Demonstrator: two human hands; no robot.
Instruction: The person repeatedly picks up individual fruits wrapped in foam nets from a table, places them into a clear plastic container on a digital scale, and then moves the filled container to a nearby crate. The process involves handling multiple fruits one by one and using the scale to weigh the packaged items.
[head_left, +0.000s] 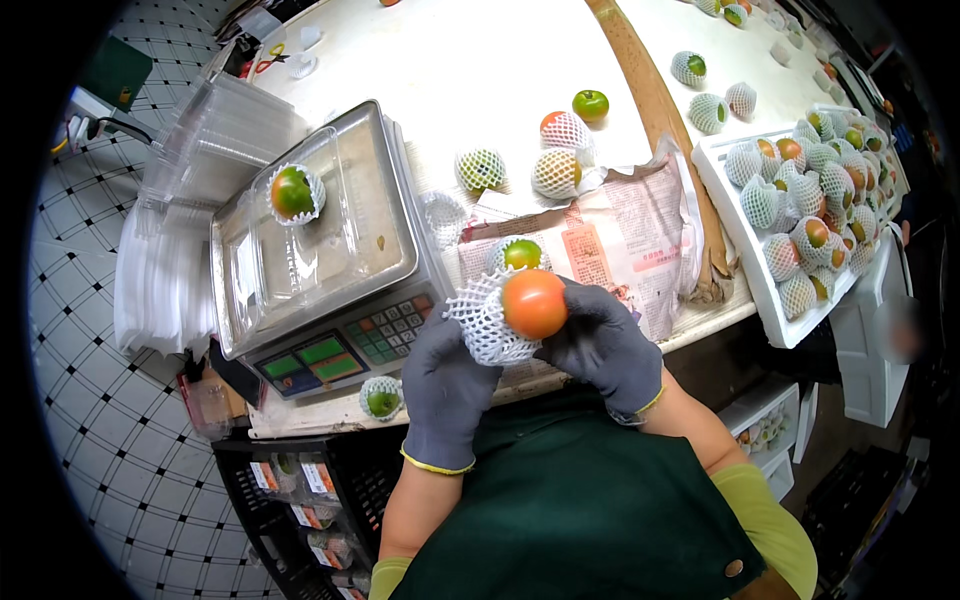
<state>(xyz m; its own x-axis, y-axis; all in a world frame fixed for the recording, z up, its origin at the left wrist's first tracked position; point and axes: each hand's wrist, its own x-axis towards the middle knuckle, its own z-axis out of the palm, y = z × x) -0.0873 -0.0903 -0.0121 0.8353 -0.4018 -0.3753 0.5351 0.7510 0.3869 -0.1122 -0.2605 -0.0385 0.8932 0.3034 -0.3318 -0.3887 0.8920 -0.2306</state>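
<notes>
Gloved in grey, my left hand grips a white foam net sleeve. My right hand, in a matching glove, holds an orange-red tomato at the mouth of that sleeve. The tomato sits partly inside the netting, its smooth side bare. Just beyond it, a netted green-orange tomato rests on a printed newspaper sheet. To the left stands a digital scale. A clear plastic clamshell box lies on its metal pan with one netted tomato in it.
A white foam crate of netted tomatoes stands at the right. Stacked clear plastic boxes rise left of the scale. A bare green tomato and netted ones lie farther back. Below the table edge, a black crate holds labelled packs.
</notes>
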